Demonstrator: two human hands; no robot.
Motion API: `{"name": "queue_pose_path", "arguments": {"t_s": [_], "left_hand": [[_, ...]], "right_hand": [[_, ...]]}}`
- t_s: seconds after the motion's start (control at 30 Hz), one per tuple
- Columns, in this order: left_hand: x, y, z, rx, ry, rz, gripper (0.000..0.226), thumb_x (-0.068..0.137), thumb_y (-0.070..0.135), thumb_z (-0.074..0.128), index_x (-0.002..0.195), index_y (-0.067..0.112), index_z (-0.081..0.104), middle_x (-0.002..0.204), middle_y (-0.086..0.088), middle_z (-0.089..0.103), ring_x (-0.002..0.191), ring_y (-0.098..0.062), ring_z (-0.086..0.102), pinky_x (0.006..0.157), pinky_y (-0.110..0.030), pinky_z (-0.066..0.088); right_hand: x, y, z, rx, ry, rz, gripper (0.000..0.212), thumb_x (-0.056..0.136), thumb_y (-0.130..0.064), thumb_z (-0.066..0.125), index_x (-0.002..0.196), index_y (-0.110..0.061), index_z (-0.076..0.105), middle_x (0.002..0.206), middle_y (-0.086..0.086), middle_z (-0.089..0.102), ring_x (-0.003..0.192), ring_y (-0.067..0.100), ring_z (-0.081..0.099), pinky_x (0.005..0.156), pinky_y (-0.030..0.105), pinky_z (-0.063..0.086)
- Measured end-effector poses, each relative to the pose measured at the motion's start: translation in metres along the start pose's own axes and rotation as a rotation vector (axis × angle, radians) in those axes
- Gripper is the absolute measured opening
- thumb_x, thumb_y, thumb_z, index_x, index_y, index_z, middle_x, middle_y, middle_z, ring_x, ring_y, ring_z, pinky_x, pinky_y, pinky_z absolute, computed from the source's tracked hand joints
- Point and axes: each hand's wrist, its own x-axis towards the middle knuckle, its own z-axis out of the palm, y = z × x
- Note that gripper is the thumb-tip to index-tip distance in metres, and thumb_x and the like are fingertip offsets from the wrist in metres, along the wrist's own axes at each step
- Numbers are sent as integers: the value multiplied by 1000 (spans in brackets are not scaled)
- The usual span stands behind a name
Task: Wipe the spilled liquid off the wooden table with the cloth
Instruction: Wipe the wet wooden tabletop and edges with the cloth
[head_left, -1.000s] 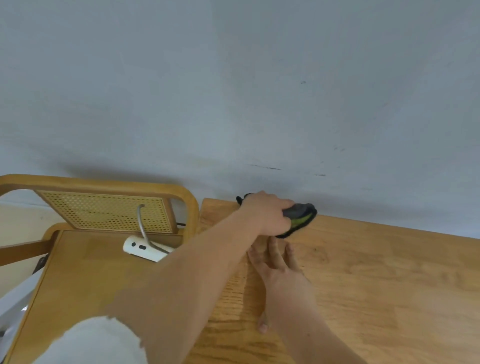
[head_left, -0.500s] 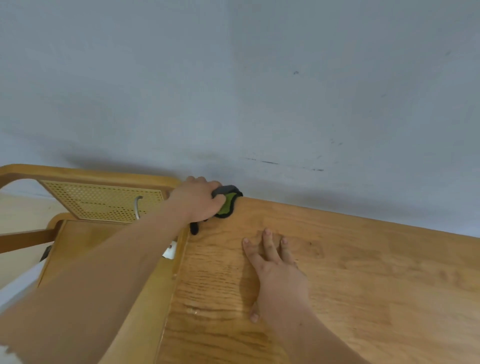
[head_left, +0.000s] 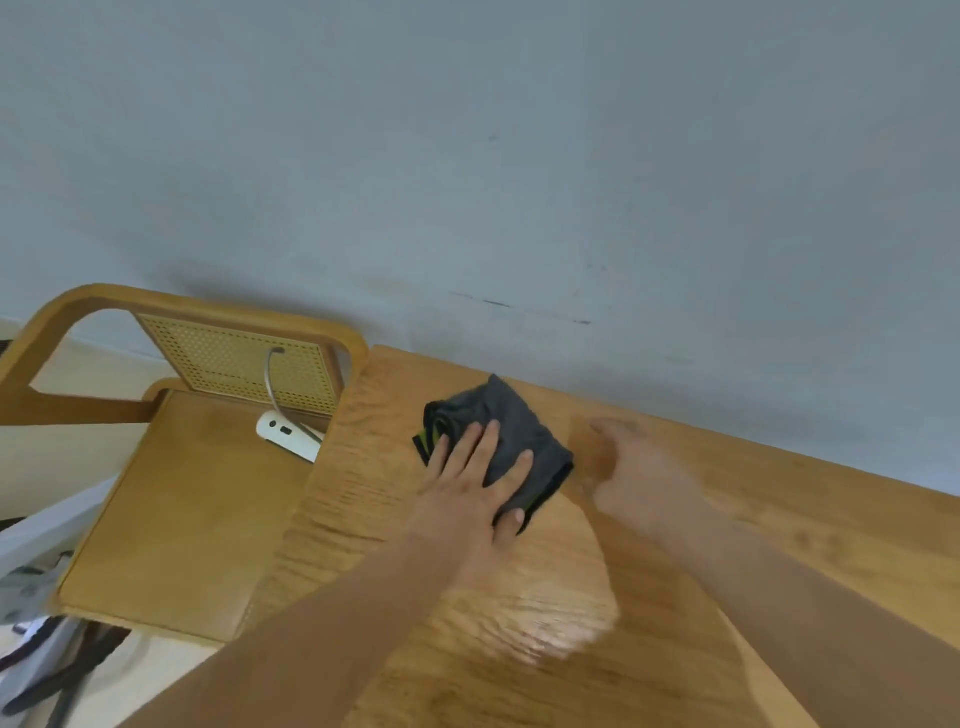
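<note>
now | cloth (head_left: 511, 441) long axis far-left to near-right | left hand (head_left: 470, 499) flat on it | right hand (head_left: 644, 483) blurred, unclear

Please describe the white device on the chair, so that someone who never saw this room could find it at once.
Start from the wooden table against the grey wall; the wooden chair with the woven cane back stands at its left edge. On the seat, near the cane back and beside the table edge, lies the white device with a grey cable curving up from it. It is the only white thing on the seat.
</note>
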Motion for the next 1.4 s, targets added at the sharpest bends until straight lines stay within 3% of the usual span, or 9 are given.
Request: {"name": "queue_pose_path", "arguments": {"t_s": [0.2,0.33,0.5,0.63,0.77,0.87,1.0,1.23,1.4], "left_hand": [[13,-8,-25,160,-156,59,67,101,62,27,154,53,-13,166,6,-26,153,-18,-22,125,-51,-6],[39,-31,-39,71,-100,-238,68,101,61,29,155,50,-10,169,3,-17,156,-23,-11,125,-53,-2],[91,-39,-57,84,-67,-237,63,100,60,28,158,47,6,170,0,8,155,-29,4,125,-55,6],[152,-10,-79,98,-208,-154,48,95,56,27,132,33,48,128,-4,59,118,-30,50,104,-51,39],[190,75,-69,-38,-294,89,35,92,53,31,108,30,53,98,1,62,88,-21,57,81,-37,49],[193,110,-57,-89,-251,194,37,95,46,36,125,33,53,110,0,61,97,-22,56,83,-40,49],[177,60,-65,-190,-193,231,45,97,48,36,141,39,46,121,2,60,109,-22,56,91,-44,50],[134,-89,-87,-45,-190,-90,34,93,48,36,121,40,53,108,6,60,99,-19,54,85,-40,49],[133,-51,-69,26,-90,-180,52,93,52,28,139,37,46,135,-3,57,125,-31,48,111,-52,31]], "right_hand": [[-2,37,-2,-348,-159,107,130,69,-47,90,163,-28,2,170,12,-12,157,36,-3,118,54,35],[4,36,-1,-363,-183,129,133,72,-44,90,163,-29,-5,169,11,-19,157,36,-8,119,55,34],[8,46,1,-301,-192,159,130,74,-40,89,162,-38,-6,168,4,-26,157,29,-14,120,54,32],[11,49,8,-268,-198,183,132,71,-35,90,162,-39,-5,166,3,-30,156,28,-18,123,55,25],[13,50,5,-245,-206,197,133,69,-36,92,162,-41,-3,168,-1,-27,156,25,-21,124,55,25],[10,49,5,-225,-207,207,127,69,-36,92,162,-43,6,170,-7,-18,155,23,-21,123,54,26],[10,47,4,-283,-202,207,132,70,-39,92,162,-41,-4,167,-2,-27,156,23,-20,125,51,24],[6,41,1,-292,-199,212,133,72,-40,90,160,-44,-10,166,-5,-31,156,20,-18,125,47,24],[6,40,1,-287,-199,218,133,71,-39,91,160,-44,-9,166,-5,-29,156,20,-18,125,47,26]]}}
